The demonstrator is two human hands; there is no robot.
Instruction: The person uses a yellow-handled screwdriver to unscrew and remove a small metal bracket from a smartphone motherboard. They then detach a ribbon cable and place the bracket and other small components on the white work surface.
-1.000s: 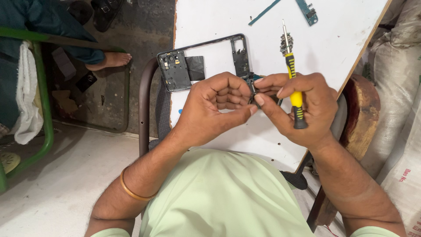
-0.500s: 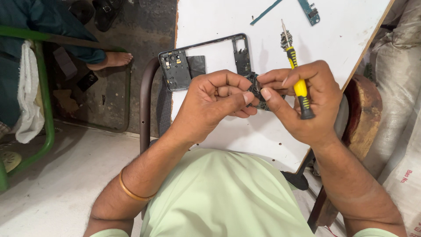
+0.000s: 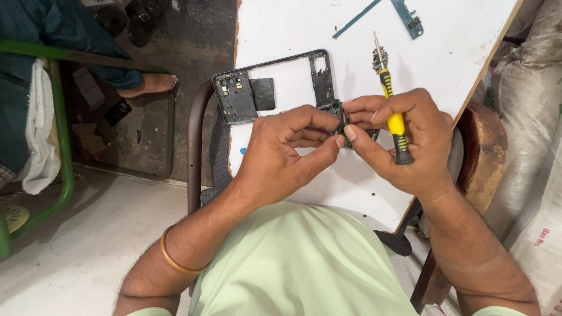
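Above the white worktop [image 3: 304, 29], both hands are pinching a small circuit board [image 3: 341, 119]; the right hand [image 3: 404, 137] is also gripping a yellow screwdriver [image 3: 391, 111]. The left hand [image 3: 290, 152] risks bending or dropping the part.

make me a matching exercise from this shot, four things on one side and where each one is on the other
Things:
1. screwdriver
2. phone frame
3. small circuit board
4. green board strips

Places:
A. pinched between the fingertips of both hands
B. at the table's far edge
C. lying on the white table beyond the hands
D. tucked in the right hand

Pairs: 1-D, 2-C, 3-A, 4-B
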